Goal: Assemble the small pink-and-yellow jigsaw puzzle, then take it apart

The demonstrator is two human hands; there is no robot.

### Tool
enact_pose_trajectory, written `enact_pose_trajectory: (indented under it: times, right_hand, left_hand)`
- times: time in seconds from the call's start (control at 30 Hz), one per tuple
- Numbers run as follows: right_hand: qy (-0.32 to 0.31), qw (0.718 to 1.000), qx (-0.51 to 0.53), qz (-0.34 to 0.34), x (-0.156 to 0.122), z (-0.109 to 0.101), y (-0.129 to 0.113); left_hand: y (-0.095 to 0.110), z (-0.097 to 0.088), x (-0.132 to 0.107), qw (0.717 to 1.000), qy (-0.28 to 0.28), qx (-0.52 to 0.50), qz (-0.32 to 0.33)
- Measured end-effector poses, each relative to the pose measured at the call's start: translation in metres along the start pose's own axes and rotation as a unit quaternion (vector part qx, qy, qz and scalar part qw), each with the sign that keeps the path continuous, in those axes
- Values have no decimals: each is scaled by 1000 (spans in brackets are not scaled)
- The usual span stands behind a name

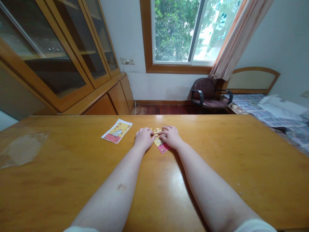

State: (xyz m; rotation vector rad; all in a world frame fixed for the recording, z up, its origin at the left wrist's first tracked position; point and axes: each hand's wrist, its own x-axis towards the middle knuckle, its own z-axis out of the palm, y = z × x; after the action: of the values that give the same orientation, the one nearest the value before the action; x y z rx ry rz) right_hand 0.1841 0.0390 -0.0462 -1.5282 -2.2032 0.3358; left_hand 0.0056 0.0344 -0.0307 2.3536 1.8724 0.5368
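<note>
On the wooden table (217, 161) lies a small yellow and red jigsaw puzzle (161, 145) with a cartoon picture. My left hand (144, 138) and my right hand (171, 136) rest side by side on it, fingers curled and pressed down on the pieces. Most of the puzzle is hidden under my fingers. A flat card with the same cartoon picture (117, 130) lies to the left of my left hand, apart from it.
A clear plastic wrapper (23, 149) lies at the table's left edge. Behind the table stand a wooden glass-door cabinet (60, 58), a dark office chair (209, 95) under the window, and a bed (277, 112) at the right.
</note>
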Motion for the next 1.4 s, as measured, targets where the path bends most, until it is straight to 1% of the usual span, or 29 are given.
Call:
enact_pose_trajectory:
  times: [0.17,0.33,0.53,0.63,0.83,0.97,1.03,1.17,1.33,1.4]
  right_hand:
    - [36,998,-7,42,0,0,1]
    - [25,1000,-3,18,0,1,1]
    - [30,999,14,4,3,4,3]
    - [34,999,13,2,4,5,4]
    - [32,999,7,1,4,8,5]
    - [27,1000,11,8,4,6,3]
    - [23,1000,15,12,4,4,2]
    - [27,999,31,11,4,3,0]
    - [38,998,49,2,4,2,0]
    - [52,998,39,18,4,2,1]
  left_hand:
    - [1,1,2,1000,-10,-25,-10]
    - [1,3,3,999,-19,-36,-22]
    - [2,3,3,998,-29,-40,27]
    - [1,4,2,998,-19,-36,38]
    - [0,4,2,999,-27,-8,37]
    - [-1,4,3,1000,-13,-4,16]
    - [-2,5,3,1000,-12,-9,15]
    - [-2,5,3,999,-17,-26,34]
    - [-2,6,3,998,-14,-52,23]
    - [-2,5,3,998,-13,-55,14]
